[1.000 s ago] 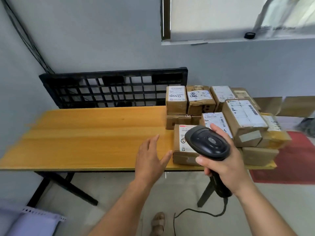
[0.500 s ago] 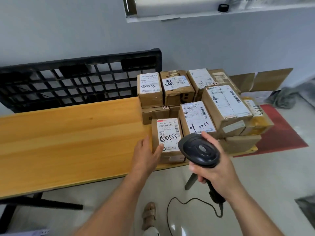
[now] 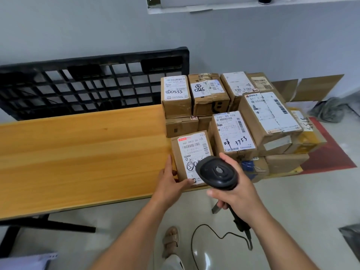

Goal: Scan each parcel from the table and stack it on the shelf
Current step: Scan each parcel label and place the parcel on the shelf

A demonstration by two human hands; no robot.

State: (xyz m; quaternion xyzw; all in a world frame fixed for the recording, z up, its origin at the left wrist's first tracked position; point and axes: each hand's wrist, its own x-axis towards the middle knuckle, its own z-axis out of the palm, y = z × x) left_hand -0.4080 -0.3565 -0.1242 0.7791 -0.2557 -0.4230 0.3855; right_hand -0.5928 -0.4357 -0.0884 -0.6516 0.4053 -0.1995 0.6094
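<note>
You are at the scanning step for the nearest parcel (image 3: 191,151), a small brown box with a white label that sits at the front edge of the wooden tabletop (image 3: 78,152), just left of the pile (image 3: 263,117) of other labelled boxes. Your left hand (image 3: 171,180) holds this parcel at its near left corner, fingers along the left side and thumb across the lower front. Your right hand (image 3: 237,193) is wrapped round the grip of a black scanner (image 3: 216,172), whose head hangs over the lower right part of the label and hides some of it. The barcode near the top of the label is in plain sight. No shelf shows in this view. The next move, as it looks from here, calls for aiming the scanner window at that barcode and squeezing the trigger, while your left hand steadies or tips the box; after that the parcel has to be lifted clear of the pile and carried to the shelf. A second ago your left hand was spread open in the air, short of the parcel; half a second ago it only touched the left side. Now it has closed on the corner, and the scanner has come in lower over the label.
</note>
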